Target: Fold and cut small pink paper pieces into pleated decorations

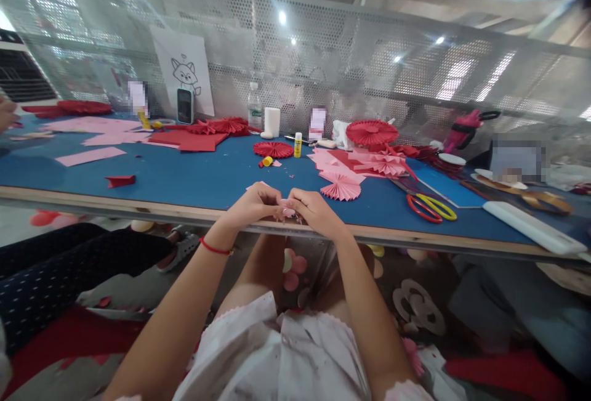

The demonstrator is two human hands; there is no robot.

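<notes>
- Raised at the wooden front rim of the blue worktop (138, 201): both hands, close together, knuckles nearly meeting.
- Clenched, not released: left grip (253, 205) and right grip (316, 213), fingertips pressed in on a small piece of pink paper (288, 211).
- Located between the two grips, just over the rim: that paper, mostly hidden by the fingers, its exact shape impossible to tell.
- Tied around the left wrist: a red string bracelet (215, 247).
- Lying nearest the right grip: a pleated pink paper fan (340, 185).
- Placed farther back, ahead of the hands: a red pleated paper rosette (273, 149), near a yellow glue stick (298, 145).
- Set off to the right: scissors with red and yellow handles (431, 207).
- Spread across the far left: pink paper sheets (95, 130).
- Visible at the left edge: another person's hand (6, 113).
</notes>
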